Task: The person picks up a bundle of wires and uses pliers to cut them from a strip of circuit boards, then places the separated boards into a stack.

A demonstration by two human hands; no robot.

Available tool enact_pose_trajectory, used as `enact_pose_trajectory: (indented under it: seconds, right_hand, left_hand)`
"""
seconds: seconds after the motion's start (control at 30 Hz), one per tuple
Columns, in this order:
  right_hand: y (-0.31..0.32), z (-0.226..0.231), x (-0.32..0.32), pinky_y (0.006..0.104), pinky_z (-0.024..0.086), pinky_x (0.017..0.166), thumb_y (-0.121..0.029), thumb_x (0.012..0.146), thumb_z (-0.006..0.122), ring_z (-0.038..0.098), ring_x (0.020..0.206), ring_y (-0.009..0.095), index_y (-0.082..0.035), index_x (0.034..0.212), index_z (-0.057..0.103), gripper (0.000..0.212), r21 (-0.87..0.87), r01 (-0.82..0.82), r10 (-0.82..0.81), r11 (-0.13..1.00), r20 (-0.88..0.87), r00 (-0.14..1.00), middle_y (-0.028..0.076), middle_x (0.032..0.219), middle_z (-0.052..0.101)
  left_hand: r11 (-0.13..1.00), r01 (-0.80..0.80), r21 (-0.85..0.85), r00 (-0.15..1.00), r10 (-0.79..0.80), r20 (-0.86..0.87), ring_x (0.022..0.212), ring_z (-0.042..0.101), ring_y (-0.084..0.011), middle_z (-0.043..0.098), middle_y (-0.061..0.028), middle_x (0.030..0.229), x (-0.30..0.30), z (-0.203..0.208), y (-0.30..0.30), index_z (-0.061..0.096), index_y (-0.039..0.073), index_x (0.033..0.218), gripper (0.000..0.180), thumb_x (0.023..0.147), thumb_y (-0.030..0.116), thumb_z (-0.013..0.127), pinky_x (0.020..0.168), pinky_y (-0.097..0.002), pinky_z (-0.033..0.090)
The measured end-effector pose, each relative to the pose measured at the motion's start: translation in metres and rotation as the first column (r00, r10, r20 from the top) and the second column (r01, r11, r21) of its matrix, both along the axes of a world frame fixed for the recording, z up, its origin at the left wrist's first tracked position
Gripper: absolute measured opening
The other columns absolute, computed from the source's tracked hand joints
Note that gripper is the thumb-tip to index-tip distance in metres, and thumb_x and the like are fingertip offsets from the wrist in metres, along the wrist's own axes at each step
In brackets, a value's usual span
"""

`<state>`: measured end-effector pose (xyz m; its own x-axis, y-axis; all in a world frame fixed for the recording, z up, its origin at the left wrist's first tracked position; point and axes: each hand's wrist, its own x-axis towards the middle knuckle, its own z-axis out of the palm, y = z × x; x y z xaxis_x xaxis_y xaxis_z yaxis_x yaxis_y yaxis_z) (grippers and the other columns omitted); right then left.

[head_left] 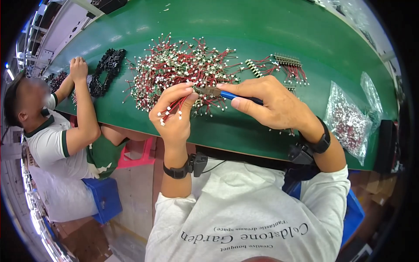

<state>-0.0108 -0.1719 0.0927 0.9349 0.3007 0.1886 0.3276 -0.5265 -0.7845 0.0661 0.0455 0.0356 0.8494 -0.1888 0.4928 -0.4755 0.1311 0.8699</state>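
Note:
My left hand (pixel 173 111) is closed around several red wires (pixel 176 106) with small white connectors on their ends, gripped between thumb and fingers. In my right hand (pixel 273 100) is a pair of blue-handled cutting pliers (pixel 241 97). Their metal jaws reach the piece at my left fingertips; what lies between the jaws is too small to make out. Just beyond both hands a large heap of red-wired parts (pixel 170 65) with white connectors covers the green table (pixel 244 32).
Neat rows of wired parts (pixel 290 63) lie right of the heap. A clear plastic bag (pixel 349 118) of similar parts rests at the far right. Black parts (pixel 107 72) are piled at left, beside a seated co-worker (pixel 56 126) with raised hands. A pink stool (pixel 135 155) stands below the table edge.

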Motion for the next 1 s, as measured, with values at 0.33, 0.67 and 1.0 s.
enact_pose_trajectory:
  seconds: [0.33,0.67,1.0]
  right_hand:
    - [-0.004,-0.022,0.01,0.0254,0.051,0.066,-0.026,0.097,0.054,0.06,0.075,0.01,-0.002,0.127,0.059,0.039,0.53,0.101,0.162,0.842,-0.429,0.889,0.005,0.089,0.066]
    - [-0.004,-0.015,0.006,0.038,0.047,0.072,-0.016,0.091,0.056,0.06,0.08,0.032,-0.004,0.129,0.056,0.04,-0.129,0.19,-0.164,0.973,0.184,0.969,0.016,0.09,0.061]
    - [0.003,-0.006,-0.002,0.0382,0.045,0.065,-0.016,0.092,0.056,0.058,0.068,0.029,-0.005,0.129,0.056,0.039,-0.054,0.044,-0.041,0.998,0.06,0.997,0.014,0.075,0.059]
  left_hand:
    - [0.73,0.176,-0.66,0.798,-0.498,-0.339,0.094,0.063,-0.0172,0.066,-0.0138,0.106,0.0,-0.02,-0.001,0.063,0.001,0.109,0.024,0.085,0.0,0.068,0.081,-0.0301,0.052]
    - [0.982,-0.001,-0.191,0.97,-0.046,-0.238,0.095,0.062,-0.0165,0.066,-0.0133,0.106,-0.004,-0.012,-0.005,0.064,-0.005,0.104,0.023,0.082,-0.004,0.07,0.085,-0.027,0.05]
    - [0.998,-0.061,-0.016,0.997,0.06,-0.039,0.092,0.064,-0.0172,0.068,-0.0131,0.1,-0.003,-0.003,-0.005,0.068,-0.004,0.095,0.015,0.08,-0.005,0.072,0.083,-0.0269,0.051]
